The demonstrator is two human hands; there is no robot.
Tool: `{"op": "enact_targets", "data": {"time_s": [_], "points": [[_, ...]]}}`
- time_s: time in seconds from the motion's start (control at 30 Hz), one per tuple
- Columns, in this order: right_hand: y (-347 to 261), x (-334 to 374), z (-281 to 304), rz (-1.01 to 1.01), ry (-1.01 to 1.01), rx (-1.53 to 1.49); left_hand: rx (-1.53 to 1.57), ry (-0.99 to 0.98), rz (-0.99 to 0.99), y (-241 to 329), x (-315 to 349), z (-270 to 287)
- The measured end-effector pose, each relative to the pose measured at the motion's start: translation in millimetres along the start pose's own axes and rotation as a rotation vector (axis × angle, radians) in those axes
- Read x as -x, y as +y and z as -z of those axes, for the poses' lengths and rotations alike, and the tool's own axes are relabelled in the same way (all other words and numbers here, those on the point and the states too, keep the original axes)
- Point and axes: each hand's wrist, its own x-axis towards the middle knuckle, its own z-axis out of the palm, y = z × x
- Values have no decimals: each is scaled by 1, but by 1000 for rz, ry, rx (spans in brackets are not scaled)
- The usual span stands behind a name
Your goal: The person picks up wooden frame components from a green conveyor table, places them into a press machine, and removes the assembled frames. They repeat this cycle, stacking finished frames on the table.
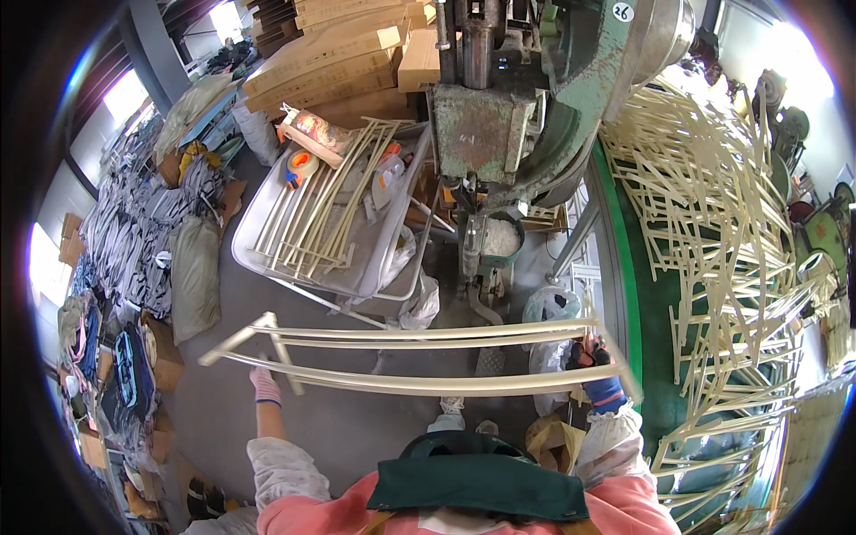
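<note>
A long cream-coloured tube frame (419,385) is held up crosswise in front of me, its long rails running left to right with short crosspieces at the ends. My left hand (265,383), in a pale pink glove, holds it near the left end; the rail partly hides the fingers. At the right end, my right hand (596,367), in a blue and dark glove, grips the frame with the fingers wrapped round it. Beyond the frame stands a worn green press machine (481,134), apart from it.
A white tub (254,259) at the left of the press holds cream tubes, a tape roll (302,164) and bottles. On the right, a green-edged table (655,294) bears a heap of cream frames (704,196). Cardboard boxes (330,76) stack behind; grey bundles (143,223) pile at left.
</note>
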Motion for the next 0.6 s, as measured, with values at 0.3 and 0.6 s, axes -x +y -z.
{"op": "enact_targets", "data": {"time_s": [0.3, 0.6], "points": [[21, -27, -135, -301, 20, 852, -34, -1297, -210, 3, 268, -121], [7, -76, -118, -323, 331, 645, -483, -1483, -201, 69, 365, -224]]}}
